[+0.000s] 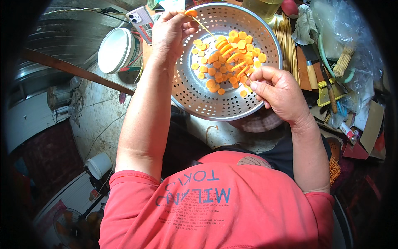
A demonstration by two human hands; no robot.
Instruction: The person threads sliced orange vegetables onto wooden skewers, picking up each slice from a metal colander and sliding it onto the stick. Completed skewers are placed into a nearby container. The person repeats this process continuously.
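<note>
A thin bamboo skewer slants across a perforated metal colander, with several carrot slices threaded along its middle and lower part. My left hand pinches a single carrot slice at the skewer's far end, above the colander's upper left rim. Whether the tip has pierced that slice is hard to tell. Between thumb and fingers, my right hand grips the near end of the skewer over the colander's right side. Loose carrot rounds lie in the colander below, partly hidden by the threaded ones.
Right of the colander lie a bundle of bamboo skewers, a wooden-handled cleaver and clear plastic bags. A phone leans at the upper left, near a lidded white bucket. A clear container stands behind the colander.
</note>
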